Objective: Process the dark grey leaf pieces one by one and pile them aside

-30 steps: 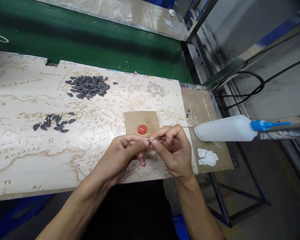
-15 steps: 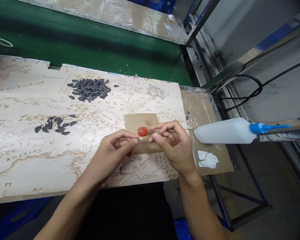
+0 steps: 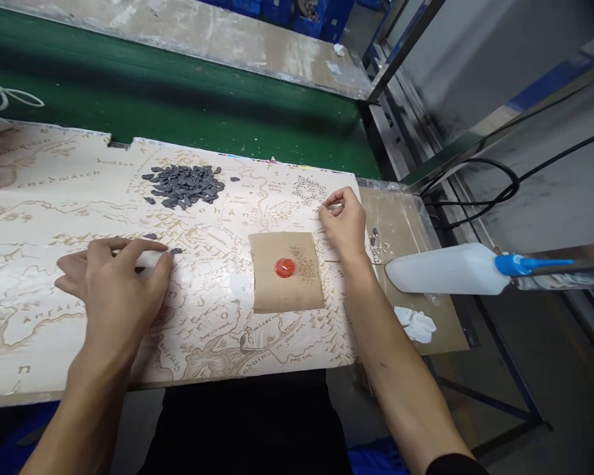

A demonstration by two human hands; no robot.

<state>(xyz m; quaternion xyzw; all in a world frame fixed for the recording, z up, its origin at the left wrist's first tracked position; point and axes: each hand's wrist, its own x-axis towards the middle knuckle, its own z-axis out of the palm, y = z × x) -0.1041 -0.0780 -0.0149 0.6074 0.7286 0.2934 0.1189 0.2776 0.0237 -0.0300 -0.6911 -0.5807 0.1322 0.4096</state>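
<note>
My left hand (image 3: 121,274) is low over the printed map sheet (image 3: 202,356), thumb and forefinger closed on a small dark grey leaf-shaped piece (image 3: 177,251) at their tips. Another dark piece (image 3: 151,236) lies just beyond its knuckles; the hand covers others. At the edge of a scatter of tiny pale bits (image 3: 307,190), my right hand (image 3: 345,221) is pinched; whatever is between its fingertips is too small to make out. Between the hands, a shiny red round blob or shallow dish (image 3: 284,267) sits on a brown paper square (image 3: 268,290) with dark specks.
A heap of dark grey pieces (image 3: 185,185) lies toward the far side. On the right are a white squeeze bottle (image 3: 445,269) with a blue nozzle, lying on its side, and crumpled white tissue (image 3: 416,324). A green belt (image 3: 178,105) runs behind the table.
My hands have parted from above the brown square. The left moved left to the small group of dark pieces; the right moved away from me to the pale bits.
</note>
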